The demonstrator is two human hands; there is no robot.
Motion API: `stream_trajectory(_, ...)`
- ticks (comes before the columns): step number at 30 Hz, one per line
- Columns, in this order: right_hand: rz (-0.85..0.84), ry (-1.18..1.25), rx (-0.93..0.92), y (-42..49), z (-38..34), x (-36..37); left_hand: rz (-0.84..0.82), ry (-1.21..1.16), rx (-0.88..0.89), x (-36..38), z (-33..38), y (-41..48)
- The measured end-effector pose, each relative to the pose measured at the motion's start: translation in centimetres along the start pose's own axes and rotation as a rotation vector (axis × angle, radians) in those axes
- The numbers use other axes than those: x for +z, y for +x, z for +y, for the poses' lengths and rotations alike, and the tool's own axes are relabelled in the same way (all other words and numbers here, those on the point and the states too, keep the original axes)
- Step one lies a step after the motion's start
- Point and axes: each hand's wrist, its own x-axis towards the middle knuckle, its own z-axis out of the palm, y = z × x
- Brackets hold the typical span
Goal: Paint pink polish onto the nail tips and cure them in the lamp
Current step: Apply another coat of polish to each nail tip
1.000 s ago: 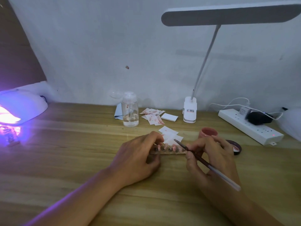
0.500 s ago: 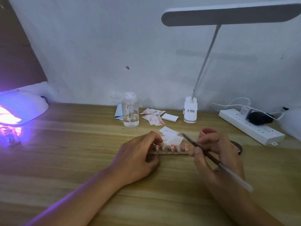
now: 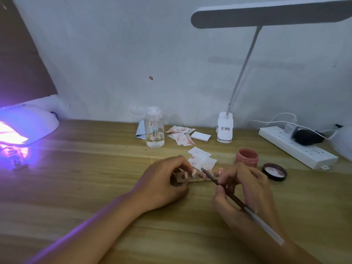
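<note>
Pink nail tips (image 3: 198, 175) on strip; open polish jar (image 3: 246, 158) behind

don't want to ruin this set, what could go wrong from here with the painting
The open polish jar stands just behind the right hand; a stray move might knock it over. The brush reaches across the strip of nail tips, so it could smear neighbouring tips.
</note>
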Motion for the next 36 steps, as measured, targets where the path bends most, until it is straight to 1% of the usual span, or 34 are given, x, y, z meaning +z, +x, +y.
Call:
stream_trajectory(4,-0.049,-0.047,-0.023,-0.20,-0.39,0.13,-0.015,-0.058,-0.020,-0.22,0.11,0.12)
stream_trajectory(8,-0.026,-0.054,-0.028,-0.21,-0.30,0.19,-0.025,-0.081,-0.017,-0.25,0.26,0.17)
stream_trajectory(12,-0.051,-0.032,-0.005,-0.31,-0.06,0.17,-0.042,-0.070,-0.003,-0.22,0.19,0.18)
stream_trajectory(15,-0.096,-0.033,-0.018,-0.32,0.00,0.27,-0.034,-0.065,-0.001,-0.16,0.03,0.20)
stream_trajectory(25,-0.192,-0.028,0.038,-0.29,0.14,0.18,-0.019,-0.051,0.018,-0.01,0.06,0.29)
stream_trajectory(29,-0.125,-0.013,0.021,-0.25,-0.06,0.10,-0.010,-0.043,0.033,0.06,0.04,0.31)
stream_trajectory(36,-0.174,-0.014,0.038,-0.25,0.12,0.18,-0.019,-0.042,0.027,0.00,-0.06,0.31)
